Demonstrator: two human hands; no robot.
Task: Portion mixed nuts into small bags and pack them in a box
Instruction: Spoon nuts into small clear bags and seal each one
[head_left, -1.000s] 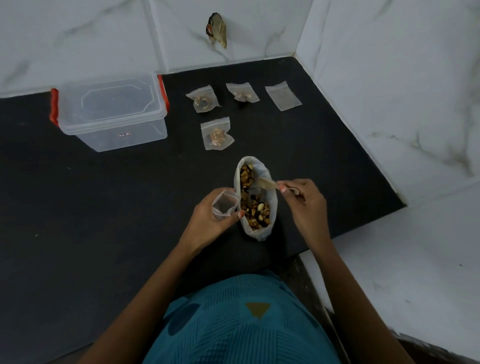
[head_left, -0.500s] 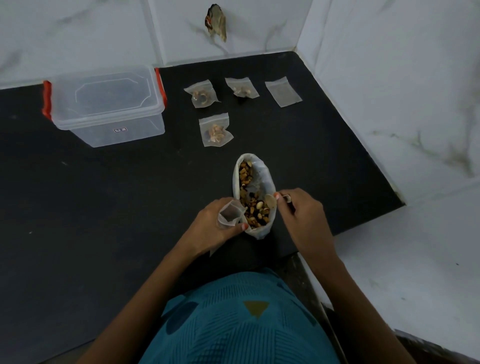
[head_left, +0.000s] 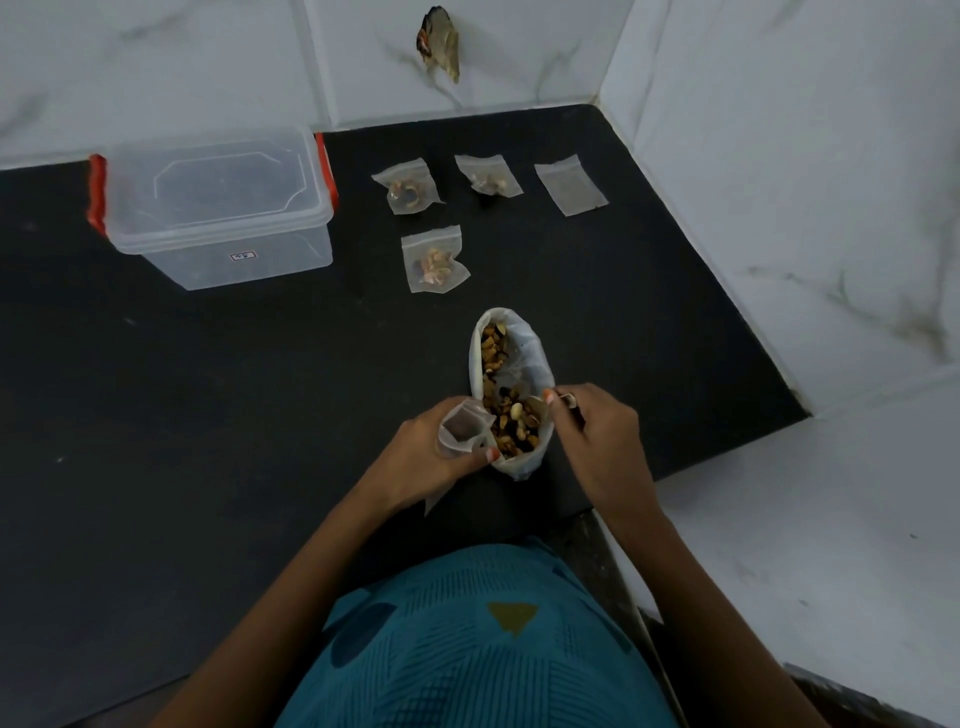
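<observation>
Nuts (head_left: 506, 426), mixed brown and pale, heaped inside a large bag (head_left: 530, 353) of white plastic with its mouth wide open. Lies on the black bench (head_left: 208, 415) just below the centre of the frame.

Left hand (head_left: 431, 457) at the lower left edge of the large bag: fingers and thumb curled round a small bag (head_left: 460, 428) of clear plastic. Holds its mouth open and turned upward, touching the large bag's rim.

Right hand (head_left: 597, 436) at the right edge of the large bag: fingers pinched on a pale spoon (head_left: 536, 405), bowl down among the nuts at the lower end of the heap.

Upper left of the frame: clear box (head_left: 234, 260) with red latches at both ends, on the bench against the tiled wall (head_left: 156, 62), well apart from both hands.

Right of the box, a row near the wall: filled bag (head_left: 408, 187), second filled bag (head_left: 488, 175), then a flat bag (head_left: 570, 184), each apart from the next. Below the first, between the row and the large bag, a third filled bag (head_left: 435, 260).

Bottom centre: teal patterned garment (head_left: 478, 649). Top centre, on the wall: small dark object (head_left: 439, 49), kind impossible to tell.
</observation>
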